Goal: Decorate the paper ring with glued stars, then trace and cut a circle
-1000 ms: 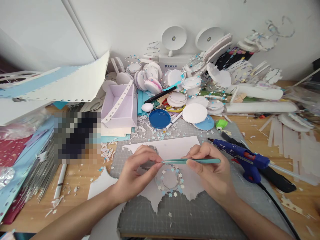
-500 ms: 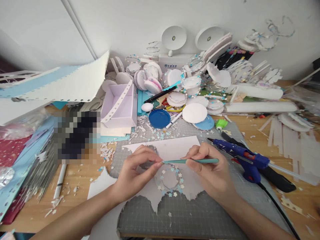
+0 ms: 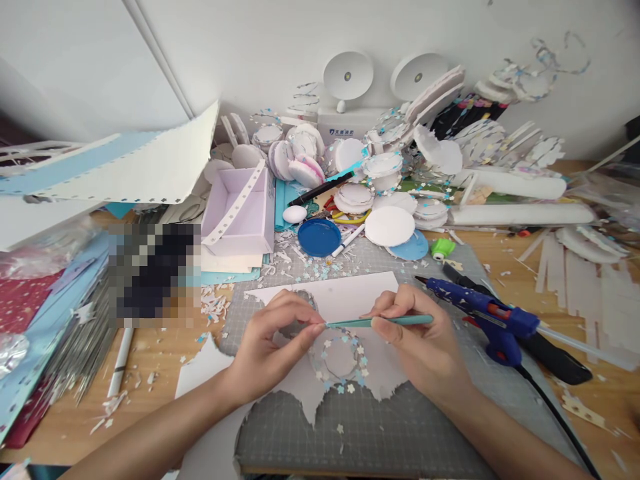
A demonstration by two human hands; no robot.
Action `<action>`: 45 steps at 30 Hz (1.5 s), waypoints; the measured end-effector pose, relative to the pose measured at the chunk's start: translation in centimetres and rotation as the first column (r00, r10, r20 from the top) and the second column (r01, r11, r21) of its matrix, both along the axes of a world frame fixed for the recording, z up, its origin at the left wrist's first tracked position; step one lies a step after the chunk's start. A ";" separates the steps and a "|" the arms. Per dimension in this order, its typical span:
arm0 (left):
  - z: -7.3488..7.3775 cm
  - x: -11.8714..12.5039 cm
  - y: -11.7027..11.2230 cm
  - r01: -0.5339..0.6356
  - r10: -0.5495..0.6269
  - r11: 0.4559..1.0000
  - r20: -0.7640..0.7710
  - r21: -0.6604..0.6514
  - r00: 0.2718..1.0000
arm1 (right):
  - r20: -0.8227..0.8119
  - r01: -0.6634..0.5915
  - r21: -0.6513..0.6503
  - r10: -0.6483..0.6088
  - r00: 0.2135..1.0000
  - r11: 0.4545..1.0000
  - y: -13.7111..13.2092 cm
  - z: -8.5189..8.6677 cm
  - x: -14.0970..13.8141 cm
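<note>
In the head view, my left hand [image 3: 280, 343] has thumb and forefinger pinched together at the top of a ring [image 3: 361, 351] studded with small blue and white flowers. My right hand [image 3: 423, 343] is closed around teal tweezers [image 3: 350, 323], held almost level. Their tips meet my left fingertips, where a small pale piece shows; its exact shape is too small to make out. The ring hangs just below the tweezers, over a torn-edged white sheet [image 3: 307, 397] on the grey cutting mat [image 3: 400, 433].
A blue glue gun [image 3: 475, 303] lies on the right, its cord running to the front. Behind the mat are a blue lid [image 3: 319, 238], a white foam disc [image 3: 390, 226] and a pale lilac box [image 3: 213, 200]. Flower cutouts and paper scraps are scattered around.
The tweezers and my right hand have shifted very slightly to the left, and the tweezers' back end is a little higher. My left hand stays where it was.
</note>
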State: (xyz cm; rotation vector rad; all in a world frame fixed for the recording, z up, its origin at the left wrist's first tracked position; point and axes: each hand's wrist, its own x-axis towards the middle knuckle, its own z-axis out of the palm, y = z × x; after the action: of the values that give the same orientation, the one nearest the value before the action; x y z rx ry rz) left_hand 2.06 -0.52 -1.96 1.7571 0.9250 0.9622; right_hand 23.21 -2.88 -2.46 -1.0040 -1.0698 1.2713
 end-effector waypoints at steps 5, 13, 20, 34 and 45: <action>-0.1 -0.1 -0.1 0.019 -0.019 1.000 0.035 0.014 0.999 | -0.078 -0.033 -0.058 0.028 0.997 0.998 0.1 0.2 0.0; -0.1 -0.4 -0.2 0.015 -0.021 0.999 0.115 0.047 0.993 | 0.081 -0.072 0.014 0.070 0.994 0.997 -0.7 0.2 -0.1; 0.8 -0.4 0.1 -0.036 0.043 0.998 0.177 -0.043 0.983 | 0.684 -0.210 0.189 0.025 0.729 0.959 0.1 4.1 0.7; 0.9 -0.5 -0.3 0.142 -0.070 0.977 0.383 -0.161 0.921 | 0.736 -0.172 0.435 -0.240 0.633 0.884 -3.3 4.7 -2.8; 1.2 -0.7 -0.7 0.184 -0.093 0.961 0.382 -0.208 0.919 | 0.691 -0.218 0.445 -0.179 0.700 0.869 -3.2 3.5 -4.2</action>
State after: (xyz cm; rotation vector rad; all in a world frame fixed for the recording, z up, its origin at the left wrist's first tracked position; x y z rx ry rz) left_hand 1.31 -1.20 -0.78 1.3566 0.6332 0.9988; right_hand 18.99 -6.13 1.08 -1.0929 -1.9097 0.5076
